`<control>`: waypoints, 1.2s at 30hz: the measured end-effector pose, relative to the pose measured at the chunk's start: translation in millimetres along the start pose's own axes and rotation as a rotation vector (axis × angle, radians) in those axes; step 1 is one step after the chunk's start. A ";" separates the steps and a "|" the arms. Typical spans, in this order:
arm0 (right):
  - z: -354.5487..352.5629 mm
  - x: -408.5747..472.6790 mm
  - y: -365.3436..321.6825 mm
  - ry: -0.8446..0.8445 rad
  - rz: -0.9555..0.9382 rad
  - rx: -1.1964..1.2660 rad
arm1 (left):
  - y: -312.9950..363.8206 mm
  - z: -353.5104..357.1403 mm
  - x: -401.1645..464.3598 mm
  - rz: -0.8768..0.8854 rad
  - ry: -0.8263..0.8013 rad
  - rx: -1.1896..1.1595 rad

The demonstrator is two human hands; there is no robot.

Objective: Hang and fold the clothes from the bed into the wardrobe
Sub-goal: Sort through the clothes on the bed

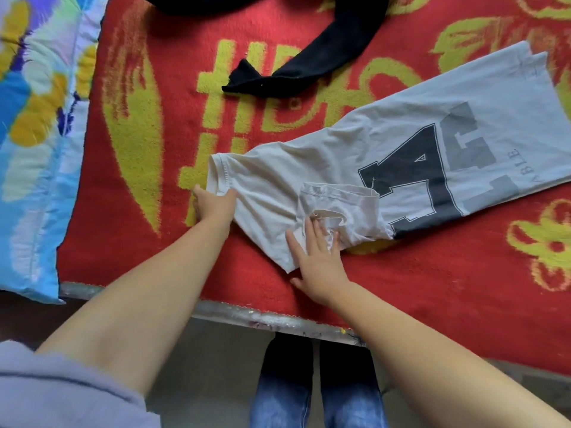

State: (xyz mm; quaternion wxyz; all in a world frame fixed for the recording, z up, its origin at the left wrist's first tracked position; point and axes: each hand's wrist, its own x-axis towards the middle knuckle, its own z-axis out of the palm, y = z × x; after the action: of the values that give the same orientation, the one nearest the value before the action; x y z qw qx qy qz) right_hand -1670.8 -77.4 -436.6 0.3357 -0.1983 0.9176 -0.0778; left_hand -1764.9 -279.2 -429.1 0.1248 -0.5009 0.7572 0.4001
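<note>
Fingers (pixel 312 239) of the right hand (pixel 318 261) lie straight and spread, pressing flat on the folded-in sleeve of the white T-shirt (pixel 386 168); those of the left hand (pixel 213 205) curl over the shirt's collar-end edge, though how much cloth they take cannot be told. Bed (pixel 432 288), covered by a thick red pile blanket with yellow motifs, carries everything. A smooth blue floral quilt (pixel 40 143) lies along its left side. White T-shirt, thin soft jersey with a dark block-letter print, lies near the front edge as a long band slanting far-right, both sides turned in. A black garment (pixel 312 60), limp and rumpled, lies far of it, apart. Step in hand, by judgement: folding the shirt. Next move probably calls for doubling the band end to end while keeping the tucked sleeve flat.
</note>
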 end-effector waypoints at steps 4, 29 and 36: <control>-5.4 4.7 -8.5 0.130 0.075 0.185 | 13.1 -8.4 -13.4 0.215 -0.133 -0.189; -29.6 -10.8 64.7 0.180 0.477 0.142 | 126.1 117.0 -48.6 0.659 -0.617 0.293; -50.6 -49.3 111.6 0.203 0.184 0.067 | 87.5 68.9 -59.3 0.399 -0.629 0.168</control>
State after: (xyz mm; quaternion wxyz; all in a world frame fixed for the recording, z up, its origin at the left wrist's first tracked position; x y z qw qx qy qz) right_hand -1704.0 45.1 -399.9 0.2533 -0.0931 0.9580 -0.0971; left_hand -1826.9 -174.2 -396.7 0.3115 -0.1843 0.7946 0.4874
